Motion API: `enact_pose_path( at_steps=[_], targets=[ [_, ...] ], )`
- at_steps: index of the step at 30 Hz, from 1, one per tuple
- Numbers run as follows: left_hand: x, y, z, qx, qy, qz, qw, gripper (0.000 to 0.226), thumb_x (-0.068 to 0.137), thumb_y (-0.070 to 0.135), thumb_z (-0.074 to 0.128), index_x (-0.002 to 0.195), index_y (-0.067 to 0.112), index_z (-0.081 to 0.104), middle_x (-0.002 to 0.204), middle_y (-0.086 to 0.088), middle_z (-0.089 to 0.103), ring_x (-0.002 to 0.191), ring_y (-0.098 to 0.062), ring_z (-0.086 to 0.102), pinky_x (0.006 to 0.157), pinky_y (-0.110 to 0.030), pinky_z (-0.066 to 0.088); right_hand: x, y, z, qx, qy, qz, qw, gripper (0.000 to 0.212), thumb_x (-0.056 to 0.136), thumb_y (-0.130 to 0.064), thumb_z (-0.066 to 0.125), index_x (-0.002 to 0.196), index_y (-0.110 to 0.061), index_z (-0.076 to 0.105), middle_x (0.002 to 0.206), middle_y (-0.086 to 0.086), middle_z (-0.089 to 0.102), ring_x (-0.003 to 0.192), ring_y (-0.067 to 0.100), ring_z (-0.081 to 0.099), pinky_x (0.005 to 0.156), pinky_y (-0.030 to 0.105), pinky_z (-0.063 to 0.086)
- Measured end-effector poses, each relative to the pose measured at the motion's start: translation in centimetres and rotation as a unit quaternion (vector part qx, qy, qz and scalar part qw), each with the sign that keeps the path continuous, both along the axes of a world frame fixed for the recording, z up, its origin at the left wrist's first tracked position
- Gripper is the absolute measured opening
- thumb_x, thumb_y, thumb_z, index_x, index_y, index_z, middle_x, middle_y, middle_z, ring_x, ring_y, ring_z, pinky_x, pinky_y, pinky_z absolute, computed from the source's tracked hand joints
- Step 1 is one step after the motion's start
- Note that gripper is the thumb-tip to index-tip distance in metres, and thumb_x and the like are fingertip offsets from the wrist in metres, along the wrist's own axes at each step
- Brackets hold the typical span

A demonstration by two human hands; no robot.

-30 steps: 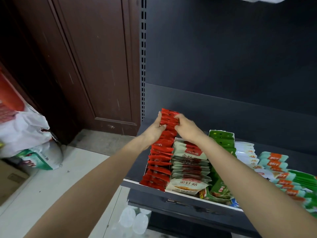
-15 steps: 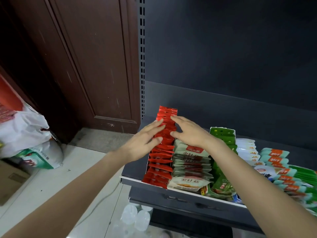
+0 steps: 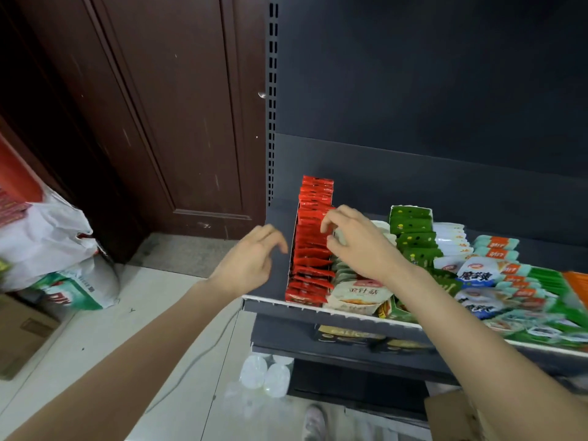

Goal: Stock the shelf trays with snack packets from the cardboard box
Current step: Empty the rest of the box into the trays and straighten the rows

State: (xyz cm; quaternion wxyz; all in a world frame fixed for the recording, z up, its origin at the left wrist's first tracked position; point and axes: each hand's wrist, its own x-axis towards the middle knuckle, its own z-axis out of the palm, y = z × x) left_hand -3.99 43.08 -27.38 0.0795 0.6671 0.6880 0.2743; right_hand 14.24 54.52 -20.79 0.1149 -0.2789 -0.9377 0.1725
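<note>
At the far left of the frame a white sack (image 3: 41,237) leans over a green-and-white bag (image 3: 79,288) printed with red characters too blurred to read, with a brown box (image 3: 22,332) on the floor below them. A dark wooden door (image 3: 152,106) fills the upper left. Left of centre, the left hand (image 3: 251,262) hovers with loosely curled fingers, holding nothing, just beside the row of red packets (image 3: 313,237). These stand upright in a narrow tray at the left end of the dark shelf (image 3: 334,310). The right hand (image 3: 356,246) hangs over the neighbouring white packets (image 3: 359,292), whose Chinese lettering is not clearly legible, its fingertips curled at the red row's edge; whether it pinches a packet cannot be told. Further right sit green packets (image 3: 412,230), then white pouches (image 3: 475,275) reading "魔辣". A cardboard box (image 3: 461,415) corner shows at lower right.
</note>
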Motion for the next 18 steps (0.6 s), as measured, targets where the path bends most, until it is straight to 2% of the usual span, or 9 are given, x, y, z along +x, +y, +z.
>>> enact_pose_path(
  at_steps=[2, 5, 7, 9, 11, 13, 15, 18],
  targets=[
    [0.6, -1.3, -0.9, -0.030, -0.010, -0.039, 0.999, 0.038, 0.076, -0.009, 0.055, 0.107, 0.013, 0.059, 0.106, 0.006, 0.049, 0.104, -0.010, 0.046, 0.095, -0.020, 0.035, 0.7, -1.4, -0.3, 0.002, -0.050, 0.020, 0.999, 0.019, 0.088, -0.025, 0.057, 0.107, -0.023, 0.051, 0.110, -0.008, 0.045, 0.108, 0.012, 0.045, 0.085, 0.035, 0.044],
    [2.0, -1.7, -2.0, -0.079, -0.040, -0.056, 0.994, 0.042, 0.080, 0.019, 0.072, 0.119, 0.015, 0.058, 0.114, 0.006, 0.051, 0.109, -0.009, 0.050, 0.095, -0.023, 0.040, 1.0, -2.7, -1.5, 0.030, -0.190, 0.052, 0.980, 0.070, 0.074, -0.041, 0.073, 0.132, -0.026, 0.038, 0.129, -0.006, 0.035, 0.118, 0.013, 0.039, 0.090, 0.032, 0.044],
    [2.8, -1.3, -2.5, -0.078, -0.049, -0.023, 0.995, 0.040, 0.083, 0.018, 0.069, 0.122, 0.014, 0.061, 0.121, 0.000, 0.057, 0.111, -0.014, 0.055, 0.097, -0.030, 0.044, 0.8, -3.2, -2.1, 0.069, -0.221, 0.052, 0.971, 0.090, 0.066, -0.048, 0.078, 0.139, -0.025, 0.031, 0.134, -0.003, 0.032, 0.121, 0.016, 0.039, 0.093, 0.031, 0.044],
    [3.4, -0.9, -2.2, -0.052, -0.081, 0.016, 0.995, 0.029, 0.087, 0.011, 0.064, 0.116, 0.012, 0.067, 0.116, -0.005, 0.064, 0.105, -0.019, 0.060, 0.094, -0.030, 0.045, 0.5, -3.4, -2.0, 0.065, -0.226, 0.045, 0.971, 0.097, 0.065, -0.054, 0.077, 0.143, -0.024, 0.028, 0.139, -0.001, 0.029, 0.127, 0.019, 0.036, 0.100, 0.034, 0.041],
    [3.7, -0.3, -1.3, -0.047, -0.133, 0.051, 0.989, 0.020, 0.088, 0.009, 0.061, 0.106, 0.008, 0.071, 0.102, -0.008, 0.069, 0.091, -0.019, 0.063, 0.087, -0.027, 0.047, 0.0, -3.2, -1.4, 0.042, -0.232, 0.041, 0.971, 0.092, 0.071, -0.050, 0.075, 0.146, -0.025, 0.028, 0.142, -0.002, 0.030, 0.130, 0.018, 0.035, 0.100, 0.035, 0.039],
    [3.6, 0.2, -0.6, -0.061, -0.157, 0.065, 0.984, 0.015, 0.089, 0.012, 0.063, 0.100, 0.007, 0.072, 0.094, -0.007, 0.072, 0.085, -0.018, 0.065, 0.081, -0.027, 0.049, -0.5, -2.6, -0.8, 0.042, -0.215, 0.029, 0.975, 0.071, 0.080, -0.034, 0.072, 0.142, -0.025, 0.037, 0.137, -0.003, 0.041, 0.126, 0.017, 0.042, 0.094, 0.035, 0.043],
    [3.6, 0.6, -0.2, -0.085, -0.180, 0.076, 0.977, 0.016, 0.086, 0.017, 0.067, 0.099, 0.009, 0.071, 0.094, -0.005, 0.071, 0.085, -0.016, 0.065, 0.078, -0.022, 0.048, -0.9, -2.2, -0.8, 0.043, -0.186, 0.010, 0.982, 0.059, 0.082, -0.020, 0.071, 0.134, -0.022, 0.045, 0.129, -0.001, 0.048, 0.118, 0.019, 0.049, 0.089, 0.034, 0.046],
    [4.2, 0.7, -0.3, -0.113, -0.190, 0.114, 0.968, 0.032, 0.080, 0.021, 0.074, 0.105, 0.010, 0.058, 0.096, -0.004, 0.064, 0.092, -0.017, 0.062, 0.078, -0.026, 0.048, -1.4, -2.8, -1.7, 0.074, -0.176, 0.001, 0.982, 0.057, 0.081, -0.007, 0.069, 0.130, -0.017, 0.041, 0.126, 0.006, 0.048, 0.116, 0.023, 0.049, 0.084, 0.032, 0.045]
  ],
)
